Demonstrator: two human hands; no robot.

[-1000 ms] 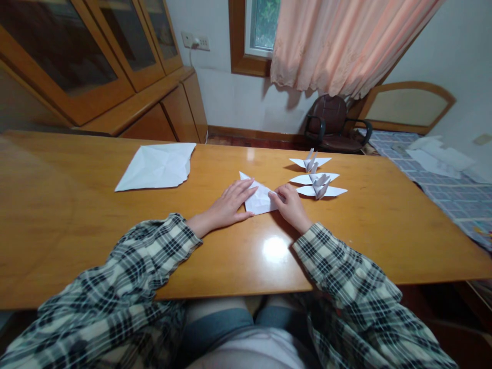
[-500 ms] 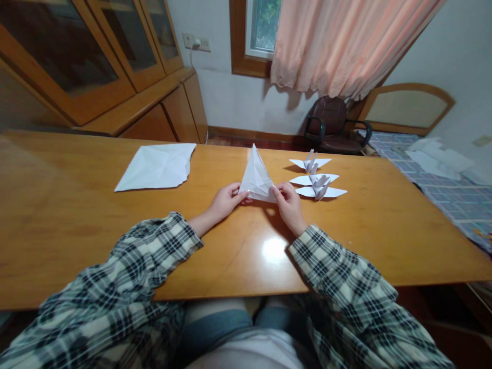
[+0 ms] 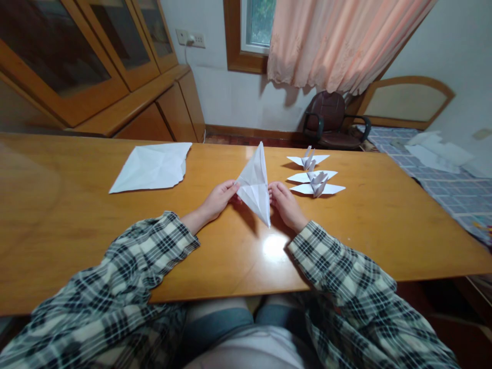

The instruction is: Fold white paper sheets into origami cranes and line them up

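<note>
A white folded paper piece shaped like a long diamond stands raised above the wooden table, one tip pointing up and one toward me. My left hand pinches its left corner. My right hand pinches its right corner. Both hands hover just over the table top, fingers closed on the paper.
Three finished paper cranes lie in a row right of my hands. A creased white sheet lies flat at the far left. Beyond the table are wooden cabinets, a dark chair, a pink curtain and a bed.
The paper went from pressed flat under both hands to lifted upright; now its lower flap has opened toward me, making a long diamond held by the side corners.
</note>
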